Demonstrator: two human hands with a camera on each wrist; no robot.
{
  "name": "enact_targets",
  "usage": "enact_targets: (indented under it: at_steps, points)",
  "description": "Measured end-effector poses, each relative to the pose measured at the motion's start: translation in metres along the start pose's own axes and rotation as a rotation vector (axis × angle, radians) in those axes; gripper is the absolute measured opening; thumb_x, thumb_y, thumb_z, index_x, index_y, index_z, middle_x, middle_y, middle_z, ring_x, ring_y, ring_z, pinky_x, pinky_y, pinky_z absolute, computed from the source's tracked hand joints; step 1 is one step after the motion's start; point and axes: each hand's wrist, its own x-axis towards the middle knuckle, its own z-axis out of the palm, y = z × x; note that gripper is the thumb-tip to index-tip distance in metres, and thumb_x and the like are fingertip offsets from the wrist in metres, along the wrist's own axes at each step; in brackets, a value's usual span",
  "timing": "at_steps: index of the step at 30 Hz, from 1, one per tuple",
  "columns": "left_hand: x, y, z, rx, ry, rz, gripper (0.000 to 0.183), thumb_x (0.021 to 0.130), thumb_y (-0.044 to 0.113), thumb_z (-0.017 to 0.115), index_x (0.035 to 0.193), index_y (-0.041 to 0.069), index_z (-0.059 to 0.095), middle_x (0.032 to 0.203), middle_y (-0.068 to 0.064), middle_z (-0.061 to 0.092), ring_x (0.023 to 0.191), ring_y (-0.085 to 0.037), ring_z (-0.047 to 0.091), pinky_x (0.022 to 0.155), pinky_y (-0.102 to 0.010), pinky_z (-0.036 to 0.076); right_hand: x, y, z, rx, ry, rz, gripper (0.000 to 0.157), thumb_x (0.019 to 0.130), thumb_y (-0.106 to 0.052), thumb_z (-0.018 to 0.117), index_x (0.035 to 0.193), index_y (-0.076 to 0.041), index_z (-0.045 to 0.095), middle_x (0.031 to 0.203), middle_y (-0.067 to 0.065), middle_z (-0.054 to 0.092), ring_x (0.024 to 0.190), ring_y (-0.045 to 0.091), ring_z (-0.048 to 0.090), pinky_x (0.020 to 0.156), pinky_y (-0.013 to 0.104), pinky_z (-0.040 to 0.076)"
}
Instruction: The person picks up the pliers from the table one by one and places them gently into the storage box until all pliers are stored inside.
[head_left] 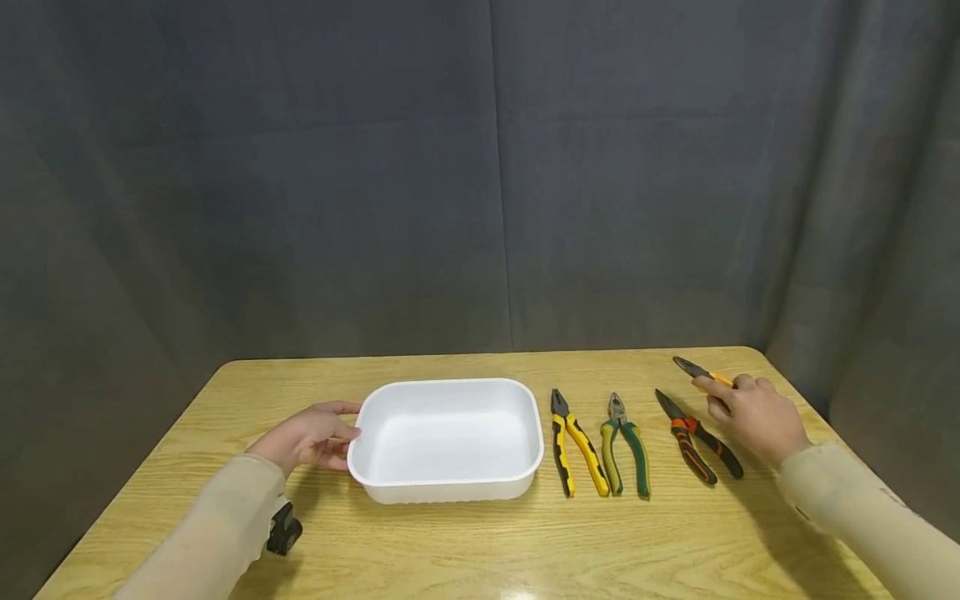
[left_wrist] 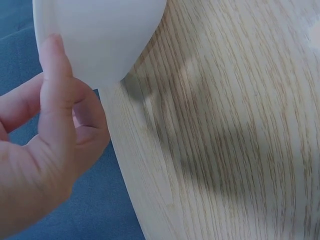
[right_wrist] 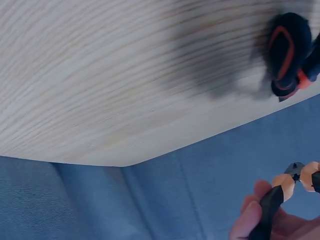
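Observation:
A white rectangular plastic basin point(head_left: 446, 493) stands on the wooden table. My left hand point(head_left: 311, 435) grips its left end, the thumb point(left_wrist: 56, 75) against the wall in the left wrist view. At the far right my right hand point(head_left: 763, 419) holds pliers point(head_left: 692, 367) with orange and black handles point(right_wrist: 271, 207); the hand hides part of them, and their dark jaws point to the back left. Just left of that hand lie long-nose pliers point(head_left: 693, 442) with black and red handles.
Between the basin and the right hand lie yellow-and-black pliers point(head_left: 580, 450) and green-handled pliers point(head_left: 637, 458), jaws toward the back. A dark grey curtain point(head_left: 375, 208) hangs behind the table point(head_left: 465, 550). The table's right edge runs close to my right hand.

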Motion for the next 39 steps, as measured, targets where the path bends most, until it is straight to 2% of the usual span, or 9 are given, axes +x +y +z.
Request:
enact_targets:
  at_steps: [8, 17, 24, 26, 28, 31, 34, 35, 39]
  points:
    - [0.003, -0.001, 0.002, -0.014, 0.002, -0.001, 0.056, 0.096, -0.005, 0.052, 0.146, -0.006, 0.028, 0.096, -0.016, 0.051, 0.075, -0.018, 0.054, 0.066, -0.034, 0.060, -0.004, -0.014, -0.003, -0.006, 0.088, -0.068, 0.031, 0.086, -0.015, 0.065, 0.117, -0.012, 0.068, 0.070, 0.011, 0.047, 0.058, 0.028, 0.045, 0.035, 0.032, 0.034]
    - [0.000, -0.002, 0.002, -0.019, 0.007, 0.001, 0.055, 0.096, -0.005, 0.051, 0.146, -0.006, 0.028, 0.094, -0.015, 0.051, 0.074, -0.018, 0.054, 0.064, -0.033, 0.060, -0.002, -0.032, -0.008, -0.013, 0.070, -0.108, 0.034, 0.086, -0.014, 0.068, 0.120, -0.013, 0.067, 0.074, 0.012, 0.049, 0.061, 0.028, 0.047, 0.036, 0.034, 0.037]
    - [0.000, -0.003, 0.002, -0.019, 0.004, 0.007, 0.055, 0.096, -0.005, 0.051, 0.146, -0.006, 0.028, 0.094, -0.015, 0.051, 0.073, -0.017, 0.053, 0.064, -0.032, 0.060, 0.001, -0.041, -0.011, -0.015, 0.103, -0.168, 0.034, 0.085, -0.015, 0.071, 0.118, -0.016, 0.068, 0.075, 0.011, 0.049, 0.064, 0.028, 0.049, 0.038, 0.039, 0.042]
    - [0.001, -0.003, 0.001, -0.019, 0.008, 0.006, 0.055, 0.096, -0.005, 0.051, 0.146, -0.006, 0.028, 0.094, -0.016, 0.051, 0.073, -0.017, 0.054, 0.064, -0.033, 0.060, 0.001, -0.043, -0.011, -0.016, 0.117, -0.190, 0.027, 0.096, -0.030, 0.061, 0.119, -0.017, 0.068, 0.075, 0.011, 0.050, 0.065, 0.029, 0.050, 0.038, 0.039, 0.043]
    - [0.001, -0.003, 0.001, -0.016, 0.010, 0.005, 0.055, 0.096, -0.005, 0.051, 0.146, -0.006, 0.028, 0.094, -0.016, 0.051, 0.072, -0.017, 0.054, 0.064, -0.032, 0.060, 0.001, -0.044, -0.011, -0.013, 0.135, -0.215, 0.042, 0.103, -0.045, 0.041, 0.118, -0.016, 0.068, 0.075, 0.011, 0.050, 0.064, 0.028, 0.050, 0.038, 0.037, 0.042]
    - [0.001, -0.003, 0.001, -0.012, 0.014, 0.004, 0.055, 0.096, -0.005, 0.051, 0.146, -0.006, 0.028, 0.093, -0.015, 0.051, 0.072, -0.017, 0.054, 0.064, -0.032, 0.060, 0.002, -0.048, -0.012, -0.013, 0.128, -0.222, 0.042, 0.103, -0.044, 0.041, 0.119, -0.016, 0.068, 0.074, 0.011, 0.050, 0.063, 0.027, 0.049, 0.039, 0.036, 0.042]
    - [0.002, -0.003, 0.001, -0.007, 0.022, 0.002, 0.055, 0.096, -0.005, 0.052, 0.146, -0.006, 0.029, 0.092, -0.015, 0.052, 0.072, -0.017, 0.054, 0.064, -0.032, 0.060, 0.003, -0.052, -0.015, -0.007, 0.109, -0.225, 0.026, 0.095, -0.023, 0.061, 0.120, -0.015, 0.066, 0.075, 0.010, 0.050, 0.063, 0.026, 0.048, 0.040, 0.036, 0.042]
    - [0.003, -0.003, 0.001, -0.007, 0.024, 0.000, 0.055, 0.096, -0.005, 0.052, 0.146, -0.005, 0.029, 0.092, -0.015, 0.052, 0.072, -0.017, 0.054, 0.064, -0.032, 0.060, 0.003, -0.053, -0.015, -0.005, 0.098, -0.224, 0.032, 0.089, -0.014, 0.067, 0.121, -0.016, 0.066, 0.075, 0.010, 0.050, 0.063, 0.026, 0.048, 0.041, 0.036, 0.043]
    - [0.003, -0.003, 0.002, -0.002, 0.030, -0.004, 0.055, 0.096, -0.005, 0.052, 0.146, -0.005, 0.030, 0.092, -0.015, 0.052, 0.071, -0.017, 0.054, 0.064, -0.032, 0.060, 0.002, -0.056, -0.015, 0.012, 0.116, -0.265, 0.036, 0.086, -0.011, 0.069, 0.121, -0.016, 0.064, 0.076, 0.009, 0.049, 0.063, 0.023, 0.046, 0.042, 0.033, 0.040]
